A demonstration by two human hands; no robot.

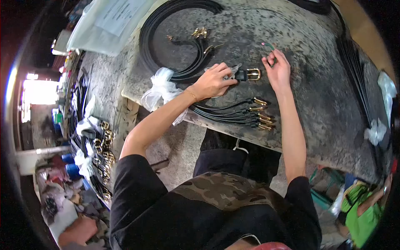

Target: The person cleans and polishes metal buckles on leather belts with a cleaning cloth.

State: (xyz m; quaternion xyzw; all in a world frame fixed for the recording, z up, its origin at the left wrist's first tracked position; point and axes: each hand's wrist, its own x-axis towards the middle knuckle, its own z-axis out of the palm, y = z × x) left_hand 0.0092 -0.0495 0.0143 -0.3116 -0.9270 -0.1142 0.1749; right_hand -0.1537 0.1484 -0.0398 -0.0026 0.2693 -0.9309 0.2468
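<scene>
My left hand (214, 81) is closed over a black belt (241, 75) near its buckle end, with clear plastic film (235, 68) bunched under the fingers. A gold buckle (253, 74) sticks out to the right of that hand. In my right hand (278, 68), raised beyond the buckle, is a slim green tool (270, 46) with a pinkish tip, pinched between thumb and fingers. Nearer my body lies a row of black belts (225, 114) with gold buckles (262, 114). White plastic (160, 85) is wrapped around the belts by my left forearm.
Curved black straps (152, 37) and more gold buckles (200, 32) lie on the worn table (310, 104). A plastic bag (112, 25) sits at upper left. More straps (354, 71) run along the right side. Another person in green (364, 212) is at lower right.
</scene>
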